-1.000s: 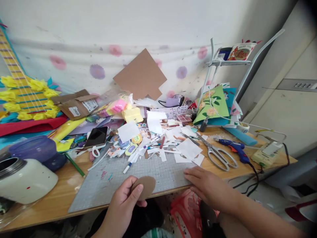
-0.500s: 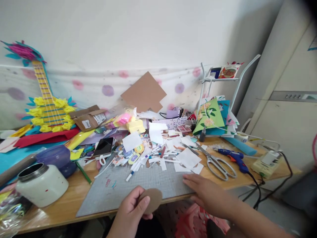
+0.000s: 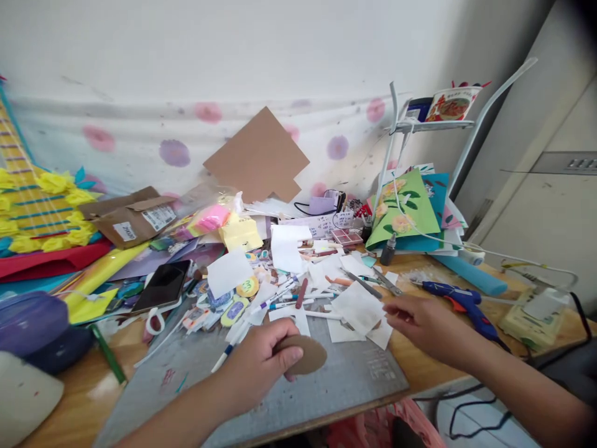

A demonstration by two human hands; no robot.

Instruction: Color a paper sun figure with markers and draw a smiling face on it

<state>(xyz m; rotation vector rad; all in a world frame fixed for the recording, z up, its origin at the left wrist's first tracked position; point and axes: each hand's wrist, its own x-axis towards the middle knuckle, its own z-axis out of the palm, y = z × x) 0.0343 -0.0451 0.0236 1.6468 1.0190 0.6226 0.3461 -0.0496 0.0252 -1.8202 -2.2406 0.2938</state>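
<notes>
A round brown cardboard disc (image 3: 305, 356) is pinched between the thumb and fingers of my left hand (image 3: 268, 358), above the grey cutting mat (image 3: 326, 392). My right hand (image 3: 422, 320) lies over the handles of the large scissors (image 3: 388, 283), fingers curled in; the handles are hidden beneath it. The scissor blades point away to the upper left. Loose white paper pieces (image 3: 358, 308) lie just left of my right fingers. A blue hot glue gun (image 3: 459, 298) rests to the right, beyond that hand.
Pens, paper scraps and stickers crowd the mat's far part. A phone (image 3: 163, 285), green pencil (image 3: 108, 354) and cardboard box (image 3: 133, 218) are on the left. Behind stands a brown cardboard sheet (image 3: 259, 158). A wired power strip (image 3: 532, 317) sits at the right, near a white rack (image 3: 433, 126).
My right hand has moved from the mat's front edge to the scissors' handles. My left hand has brought the disc forward over the mat. The view has shifted closer and to the right.
</notes>
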